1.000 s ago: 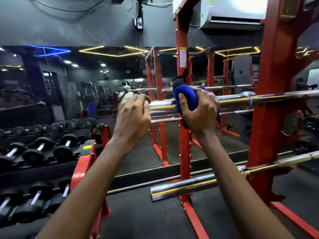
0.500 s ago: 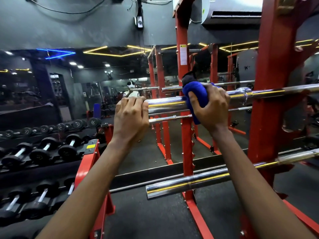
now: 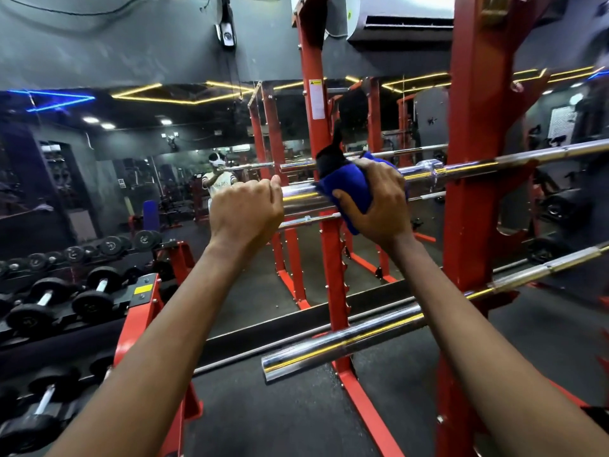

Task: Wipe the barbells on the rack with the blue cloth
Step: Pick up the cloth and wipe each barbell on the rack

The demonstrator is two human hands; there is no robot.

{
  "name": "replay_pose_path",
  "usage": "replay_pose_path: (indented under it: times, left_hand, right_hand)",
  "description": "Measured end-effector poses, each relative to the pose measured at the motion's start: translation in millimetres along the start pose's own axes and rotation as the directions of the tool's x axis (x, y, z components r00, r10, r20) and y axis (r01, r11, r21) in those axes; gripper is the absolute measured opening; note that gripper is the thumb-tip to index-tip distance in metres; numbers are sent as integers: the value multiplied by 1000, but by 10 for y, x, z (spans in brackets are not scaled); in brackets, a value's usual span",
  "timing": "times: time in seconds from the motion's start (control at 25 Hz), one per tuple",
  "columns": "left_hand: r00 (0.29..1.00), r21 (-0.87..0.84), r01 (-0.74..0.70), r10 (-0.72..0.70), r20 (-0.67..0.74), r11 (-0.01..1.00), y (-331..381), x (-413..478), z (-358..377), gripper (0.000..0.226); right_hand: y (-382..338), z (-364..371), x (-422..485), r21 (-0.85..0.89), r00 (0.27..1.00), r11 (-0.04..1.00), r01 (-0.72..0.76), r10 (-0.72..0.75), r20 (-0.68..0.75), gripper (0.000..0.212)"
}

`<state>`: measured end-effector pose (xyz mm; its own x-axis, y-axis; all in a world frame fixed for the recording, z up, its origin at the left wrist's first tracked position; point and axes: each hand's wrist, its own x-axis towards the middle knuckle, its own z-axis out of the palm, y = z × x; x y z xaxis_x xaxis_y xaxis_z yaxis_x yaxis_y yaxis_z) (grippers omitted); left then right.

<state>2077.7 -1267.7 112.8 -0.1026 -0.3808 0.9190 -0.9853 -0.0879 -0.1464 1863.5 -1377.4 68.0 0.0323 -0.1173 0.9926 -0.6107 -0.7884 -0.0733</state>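
Head view: right hand [image 3: 372,206], my fingers curled round blue cloth [image 3: 342,189] on upper barbell [image 3: 301,197]; left hand [image 3: 245,209], fingers gripped its end alongside.

Dumbbells [image 3: 89,305] L; AC [image 3: 402,28] top R.

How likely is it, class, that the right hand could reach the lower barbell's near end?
Probably yes: the right hand, gripping the blue cloth on the upper barbell, has only open air between it and the lower barbell.

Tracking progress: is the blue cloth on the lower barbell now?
No, the right hand grips the blue cloth around the upper barbell; the lower barbell is untouched.
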Motion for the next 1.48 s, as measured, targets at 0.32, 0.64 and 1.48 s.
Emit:
replay_pose_path:
  times: [0.32,0.64,1.48]
  left_hand:
    - [998,2,-27,27,-55,1000,-4,-4,57,46]
    - [999,7,1,0,-47,1000,16,-2,55,47]
    - [973,116,171,-186,135,978,121,2,-10,44]
  right_hand:
    - [-54,93,-37,-32,895,915,-402,385,-227,54]
    - [-581,362,-331,340,815,810,-478,554,-171,69]
    - [-574,361,-123,480,287,-835,-270,406,868,66]
